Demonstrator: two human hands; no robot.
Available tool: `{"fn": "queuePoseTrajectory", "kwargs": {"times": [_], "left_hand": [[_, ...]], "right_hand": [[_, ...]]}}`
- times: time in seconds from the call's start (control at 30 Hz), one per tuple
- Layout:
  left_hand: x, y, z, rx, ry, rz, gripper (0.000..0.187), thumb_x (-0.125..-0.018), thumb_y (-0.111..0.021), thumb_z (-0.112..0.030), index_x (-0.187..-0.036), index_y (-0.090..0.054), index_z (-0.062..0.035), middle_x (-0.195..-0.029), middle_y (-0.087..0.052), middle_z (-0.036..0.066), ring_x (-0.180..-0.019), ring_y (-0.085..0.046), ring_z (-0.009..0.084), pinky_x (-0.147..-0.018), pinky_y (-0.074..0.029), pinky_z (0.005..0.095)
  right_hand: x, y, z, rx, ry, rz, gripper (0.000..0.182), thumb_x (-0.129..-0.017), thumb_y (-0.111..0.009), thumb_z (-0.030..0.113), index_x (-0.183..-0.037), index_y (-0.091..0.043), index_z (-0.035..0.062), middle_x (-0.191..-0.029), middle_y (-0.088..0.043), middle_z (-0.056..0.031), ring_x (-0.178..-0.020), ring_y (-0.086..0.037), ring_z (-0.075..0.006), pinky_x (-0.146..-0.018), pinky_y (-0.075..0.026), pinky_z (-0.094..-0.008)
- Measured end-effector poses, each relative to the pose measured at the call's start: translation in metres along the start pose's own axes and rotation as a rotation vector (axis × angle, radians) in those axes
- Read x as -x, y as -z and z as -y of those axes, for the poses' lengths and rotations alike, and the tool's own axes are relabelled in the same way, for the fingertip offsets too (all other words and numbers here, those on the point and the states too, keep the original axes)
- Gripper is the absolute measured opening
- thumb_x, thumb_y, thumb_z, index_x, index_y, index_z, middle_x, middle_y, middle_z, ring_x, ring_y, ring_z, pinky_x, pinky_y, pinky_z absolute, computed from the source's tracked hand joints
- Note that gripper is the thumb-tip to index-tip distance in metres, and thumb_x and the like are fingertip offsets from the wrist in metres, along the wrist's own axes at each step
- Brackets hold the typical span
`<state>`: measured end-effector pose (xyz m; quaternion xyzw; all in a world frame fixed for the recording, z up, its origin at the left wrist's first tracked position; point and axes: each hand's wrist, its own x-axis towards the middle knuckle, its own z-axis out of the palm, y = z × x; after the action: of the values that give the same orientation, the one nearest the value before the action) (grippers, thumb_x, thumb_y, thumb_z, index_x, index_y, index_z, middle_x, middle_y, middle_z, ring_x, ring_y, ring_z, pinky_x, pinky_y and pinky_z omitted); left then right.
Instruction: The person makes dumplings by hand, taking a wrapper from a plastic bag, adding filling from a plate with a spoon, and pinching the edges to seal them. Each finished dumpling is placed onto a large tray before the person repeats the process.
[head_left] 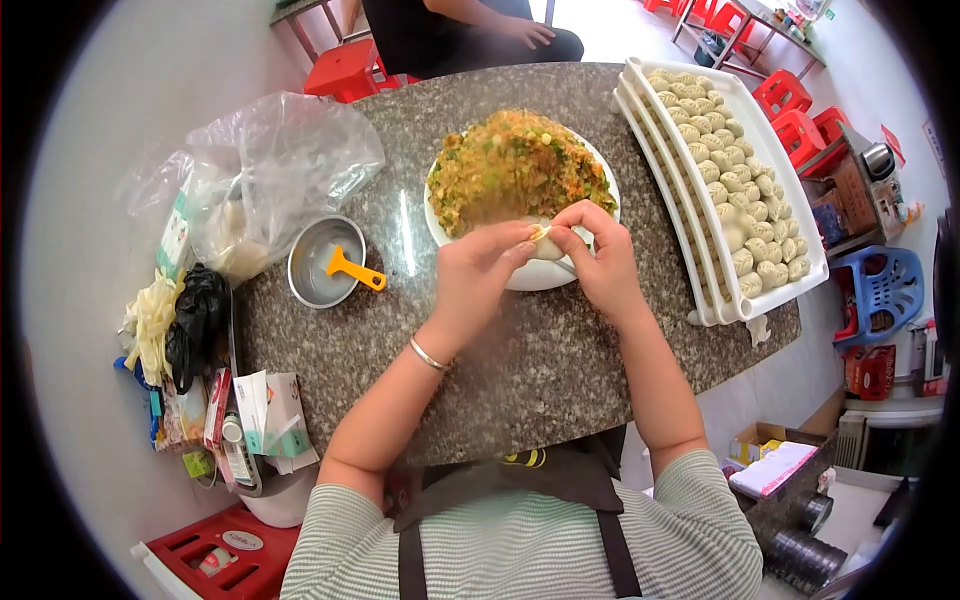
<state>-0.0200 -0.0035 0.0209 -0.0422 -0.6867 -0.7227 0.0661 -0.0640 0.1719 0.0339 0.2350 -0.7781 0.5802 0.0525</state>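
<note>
Between my fingers is a small dumpling (545, 247) of pale dough with a bit of filling showing at its top. My left hand (484, 262) pinches it from the left, and my right hand (603, 257) grips it from the right with thumb and fingers. A thin tool handle seems to stick out below my right fingers. Both hands are over the near rim of a white plate (535, 277), heaped with chopped orange and green filling (515, 165). To the right, stacked white trays (655, 190) carry rows of pleated dumplings (740, 180).
A metal bowl (308, 262) with a yellow-handled scraper (352, 268) stands left on the speckled table (400, 370). Beyond it lies a clear plastic bag (290, 160). Boxes and bags crowd the left edge. A seated person (480, 35) is across the table, near red stools (343, 70).
</note>
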Motion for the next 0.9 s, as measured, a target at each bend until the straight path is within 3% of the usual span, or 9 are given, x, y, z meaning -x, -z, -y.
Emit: {"fn": "queuePoseTrajectory", "kwargs": {"times": [0.07,0.2,0.27,0.37,0.5,0.57,0.7,0.8,0.9], "left_hand": [[-0.001,0.002,0.003,-0.137,-0.216,0.035,0.022,-0.088,-0.066,-0.003,-0.109,-0.068,-0.0002,-0.112,-0.067,0.012,-0.091,-0.066,0.0148,-0.078,-0.054,0.0246],[-0.001,0.002,0.0,-0.174,-0.227,0.046,0.02,-0.088,-0.067,-0.006,-0.106,-0.07,0.0005,-0.109,-0.069,0.013,-0.098,-0.067,0.0171,-0.083,-0.054,0.0304],[0.0,-0.002,-0.003,-0.106,-0.08,-0.008,0.019,-0.087,-0.068,-0.008,-0.103,-0.07,0.0008,-0.108,-0.069,0.012,-0.094,-0.067,0.0164,-0.082,-0.055,0.0302],[0.001,-0.002,-0.008,-0.065,-0.002,-0.059,0.02,-0.085,-0.071,-0.01,-0.103,-0.069,0.0008,-0.107,-0.07,0.011,-0.091,-0.068,0.0161,-0.082,-0.055,0.0299],[0.002,-0.004,-0.002,-0.051,-0.032,-0.084,0.02,-0.084,-0.072,-0.009,-0.101,-0.069,0.0007,-0.105,-0.07,0.011,-0.092,-0.068,0.0158,-0.08,-0.055,0.029],[0.003,-0.005,0.001,-0.218,-0.211,-0.146,0.017,-0.082,-0.072,-0.008,-0.098,-0.07,-0.0005,-0.102,-0.07,0.011,-0.093,-0.068,0.0171,-0.077,-0.055,0.028],[0.003,-0.001,0.0,-0.316,-0.279,-0.07,0.017,-0.081,-0.072,-0.007,-0.097,-0.069,-0.002,-0.103,-0.069,0.012,-0.093,-0.068,0.0193,-0.075,-0.056,0.0282],[0.003,-0.002,-0.003,-0.355,-0.305,-0.014,0.018,-0.083,-0.07,-0.006,-0.101,-0.07,-0.0042,-0.112,-0.066,0.01,-0.088,-0.065,0.0124,-0.072,-0.057,0.0246],[0.003,-0.01,-0.014,-0.208,-0.221,-0.118,0.012,-0.081,-0.072,-0.008,-0.092,-0.071,-0.0018,-0.106,-0.067,0.013,-0.089,-0.068,0.0213,-0.072,-0.057,0.0304]], "right_hand": [[-0.002,0.004,0.004,0.009,-0.022,0.026,0.011,-0.086,-0.064,0.01,-0.089,-0.062,0.0,-0.088,-0.063,-0.0093,-0.087,-0.061,-0.0206,-0.081,-0.047,-0.0328],[-0.001,0.004,0.004,0.03,-0.006,0.047,0.013,-0.086,-0.066,0.011,-0.091,-0.063,-0.0007,-0.087,-0.063,-0.0083,-0.086,-0.06,-0.0195,-0.081,-0.046,-0.0315],[0.0,0.0,0.003,0.056,0.041,0.032,0.013,-0.087,-0.066,0.011,-0.091,-0.063,-0.0012,-0.087,-0.062,-0.0072,-0.084,-0.059,-0.0178,-0.079,-0.045,-0.0305],[0.002,-0.004,0.004,0.057,0.038,-0.014,0.012,-0.084,-0.066,0.01,-0.09,-0.064,-0.0009,-0.089,-0.064,-0.0111,-0.087,-0.062,-0.0234,-0.081,-0.048,-0.0334],[0.002,-0.006,0.004,0.044,0.063,-0.032,0.011,-0.086,-0.065,0.01,-0.09,-0.064,-0.001,-0.088,-0.065,-0.0114,-0.087,-0.062,-0.0229,-0.08,-0.048,-0.0338],[0.004,-0.008,0.002,0.016,0.053,-0.068,0.012,-0.086,-0.064,0.01,-0.09,-0.064,-0.001,-0.087,-0.065,-0.0113,-0.086,-0.062,-0.0223,-0.079,-0.048,-0.0334],[0.005,-0.01,0.0,-0.04,-0.023,-0.076,0.012,-0.088,-0.063,0.012,-0.09,-0.064,-0.0005,-0.086,-0.064,-0.0103,-0.084,-0.061,-0.0203,-0.078,-0.047,-0.0318],[0.005,-0.01,0.0,-0.04,-0.051,-0.063,0.013,-0.088,-0.063,0.013,-0.089,-0.064,-0.0003,-0.086,-0.065,-0.0099,-0.084,-0.061,-0.02,-0.078,-0.047,-0.0316],[0.004,-0.009,0.0,-0.02,-0.105,-0.047,0.014,-0.089,-0.062,0.013,-0.089,-0.064,-0.0005,-0.087,-0.065,-0.0101,-0.085,-0.062,-0.0202,-0.079,-0.047,-0.0318]]}}
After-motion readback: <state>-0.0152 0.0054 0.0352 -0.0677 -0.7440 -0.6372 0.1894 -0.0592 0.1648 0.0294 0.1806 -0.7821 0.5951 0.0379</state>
